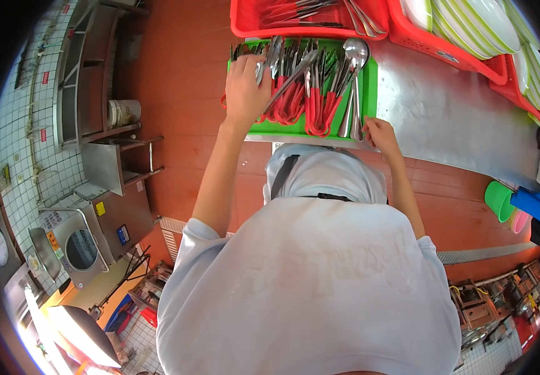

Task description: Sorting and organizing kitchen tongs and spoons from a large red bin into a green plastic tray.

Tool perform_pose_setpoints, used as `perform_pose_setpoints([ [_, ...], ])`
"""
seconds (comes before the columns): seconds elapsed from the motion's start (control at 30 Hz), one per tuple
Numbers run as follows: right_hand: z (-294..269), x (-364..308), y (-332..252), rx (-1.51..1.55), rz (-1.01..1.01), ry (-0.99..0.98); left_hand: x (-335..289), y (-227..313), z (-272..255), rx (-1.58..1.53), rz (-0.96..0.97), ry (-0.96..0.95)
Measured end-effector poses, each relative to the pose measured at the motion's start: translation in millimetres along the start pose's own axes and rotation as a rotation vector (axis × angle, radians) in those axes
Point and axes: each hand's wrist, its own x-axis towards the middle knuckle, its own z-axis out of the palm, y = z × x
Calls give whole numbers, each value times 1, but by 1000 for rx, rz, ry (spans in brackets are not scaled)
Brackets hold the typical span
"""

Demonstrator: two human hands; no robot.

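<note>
A shallow green tray (372,81) lies on the steel table, filled with rows of red-handled tongs (290,105). Large steel spoons (353,94) lie together at its right side. Over the tray's left part, my left hand (248,87) has its fingers curled on a silver utensil (260,72); my fingers hide much of it, so its exact kind is unclear. Plain metal tongs (293,77) slant across the red handles beside that hand. My right hand (380,134) is closed at the tray's near right edge, by the ends of the spoon handles.
Beyond the tray stands a red basket (307,31) of more tongs and utensils. Red baskets (448,56) of green-rimmed white plates (470,25) sit farther right on the steel table (451,119). A green bin (500,200) is on the floor at right; steel shelving (88,75) stands left.
</note>
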Motion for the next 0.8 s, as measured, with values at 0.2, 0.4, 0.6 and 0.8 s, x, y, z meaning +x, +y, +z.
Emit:
perform_pose_setpoints([
  [0.2,2,-1,27,212,121,-88,77,-26,22,272,285,-67],
  [0.4,10,2,47,343,169,-23,129,-73,74,475,325,-330],
  [0.6,13,-6,41,441,198,3,149,-108,112,526,206,-572],
  [0.8,12,-7,40,408,250,-2,163,-111,129,556,-47,-861],
])
